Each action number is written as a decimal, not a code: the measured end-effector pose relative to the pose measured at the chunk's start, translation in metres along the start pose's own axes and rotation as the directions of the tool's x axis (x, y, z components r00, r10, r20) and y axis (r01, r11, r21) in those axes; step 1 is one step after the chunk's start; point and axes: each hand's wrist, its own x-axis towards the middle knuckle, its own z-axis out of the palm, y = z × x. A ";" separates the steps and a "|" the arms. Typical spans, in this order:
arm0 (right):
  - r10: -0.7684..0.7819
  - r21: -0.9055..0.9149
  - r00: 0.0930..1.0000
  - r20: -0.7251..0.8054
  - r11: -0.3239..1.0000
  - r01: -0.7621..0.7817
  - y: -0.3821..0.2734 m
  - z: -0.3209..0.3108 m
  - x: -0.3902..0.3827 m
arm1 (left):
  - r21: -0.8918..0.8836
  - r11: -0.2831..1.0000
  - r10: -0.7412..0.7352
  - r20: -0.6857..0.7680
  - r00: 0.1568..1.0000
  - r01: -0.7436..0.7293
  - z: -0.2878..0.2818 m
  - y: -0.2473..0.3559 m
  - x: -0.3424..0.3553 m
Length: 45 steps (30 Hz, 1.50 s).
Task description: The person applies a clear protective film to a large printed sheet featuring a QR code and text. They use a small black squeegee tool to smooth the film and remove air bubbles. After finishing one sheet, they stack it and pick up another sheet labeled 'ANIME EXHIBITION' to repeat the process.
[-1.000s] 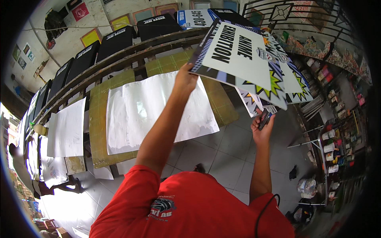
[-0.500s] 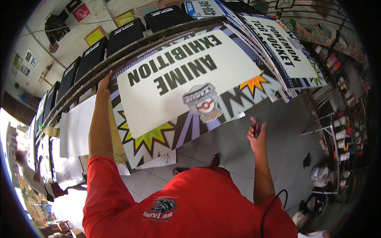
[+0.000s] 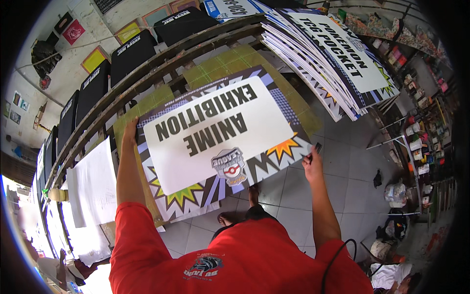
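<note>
A printed sign board [image 3: 264, 122] with a white panel, bold black lettering and purple, orange and green starbursts is in front of me, slightly tilted. My left hand [image 3: 131, 131] grips its left edge, the thumb side showing and the other fingers hidden. At the board's right corner, my right hand [image 3: 312, 164] is closed around a small dark tool [image 3: 318, 147], too little of it showing to tell its kind. The fingers of that hand meet the corner. Under the board's far side lies a worn green cutting mat [image 3: 220, 66] with grid lines.
A stack of similar boards [image 3: 338, 59] stands at the far right of the slatted table. Black printed pieces [image 3: 132, 56] line the far side. White sheets [image 3: 93, 183] lie at left. Shelving with small containers [image 3: 416, 142] is on the right, and people sit at both lower sides.
The board has come toward me and away from the stack, uncovering the green mat. My right hand, apart from the board before, now meets its right corner. My left hand still holds the left edge.
</note>
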 end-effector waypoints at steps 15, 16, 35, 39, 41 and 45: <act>-0.368 -0.866 0.924 0.104 0.423 0.265 0.012 0.024 0.014 | 0.685 0.695 0.490 -0.229 0.841 -0.218 0.005 -0.046 0.058; -0.360 -0.882 0.927 0.111 0.394 0.258 0.006 0.033 0.015 | 0.712 0.679 0.473 -0.237 0.849 -0.179 0.003 -0.046 0.058; -0.454 -0.939 0.848 0.274 0.066 0.338 -0.069 0.039 0.090 | 0.789 0.537 0.635 -0.144 0.759 -0.299 0.067 0.005 -0.094; -0.456 -0.939 0.821 0.344 -0.139 0.316 -0.074 0.027 0.135 | 0.565 0.768 0.479 -0.197 0.855 -0.300 0.104 -0.006 -0.233; -0.474 -0.940 0.814 0.337 -0.127 0.315 -0.078 0.025 0.143 | 0.606 0.760 0.428 -0.197 0.882 -0.234 0.115 -0.018 -0.302; -0.398 -0.908 0.878 0.267 0.202 0.367 -0.076 0.031 0.144 | 0.202 0.973 0.179 -0.335 0.925 -0.116 0.111 -0.084 -0.413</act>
